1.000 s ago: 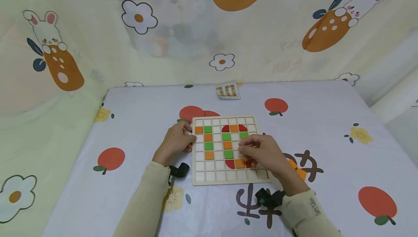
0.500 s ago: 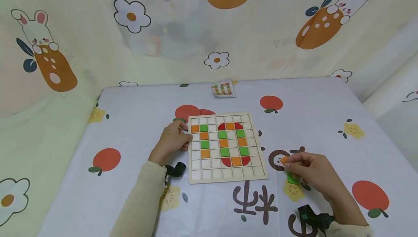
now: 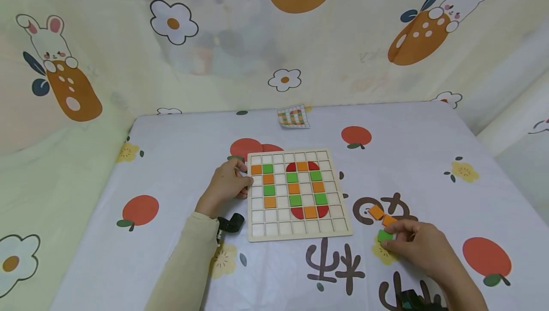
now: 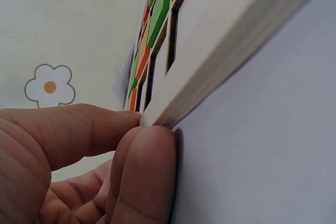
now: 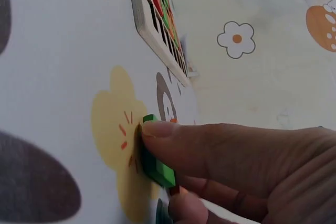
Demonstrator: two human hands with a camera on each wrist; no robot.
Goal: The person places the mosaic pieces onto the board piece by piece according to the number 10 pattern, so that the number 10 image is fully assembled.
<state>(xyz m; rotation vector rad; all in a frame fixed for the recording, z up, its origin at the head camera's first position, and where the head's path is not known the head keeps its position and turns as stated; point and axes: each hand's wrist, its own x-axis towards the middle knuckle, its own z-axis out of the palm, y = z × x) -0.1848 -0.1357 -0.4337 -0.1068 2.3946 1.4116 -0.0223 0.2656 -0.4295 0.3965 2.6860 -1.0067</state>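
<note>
A pale wooden grid board [image 3: 276, 233], its cells partly filled with orange, green and red pieces, lies flat on the table. At its left edge my left hand [image 3: 226, 183] pinches the rim between thumb and finger; the left wrist view shows the thumb and fingertip on the board's corner [image 4: 173, 100]. To the right of the board, my right hand [image 3: 422, 246] has thumb and index finger at a loose green square tile [image 3: 384, 235]. The right wrist view shows the thumb on this green tile [image 5: 157, 169], pinched low over the cloth. Two orange tiles [image 3: 376, 212] lie just beyond it.
Near the back edge lies a small pattern card [image 3: 293, 116] with a coloured grid. The printed tablecloth [image 3: 188, 158] covers the table, and a patterned curtain [image 3: 240, 63] hangs behind and at both sides.
My right hand has gone from over the board to the loose tiles at the right, first touching an orange tile, now the green one. The left hand keeps its hold on the board.
</note>
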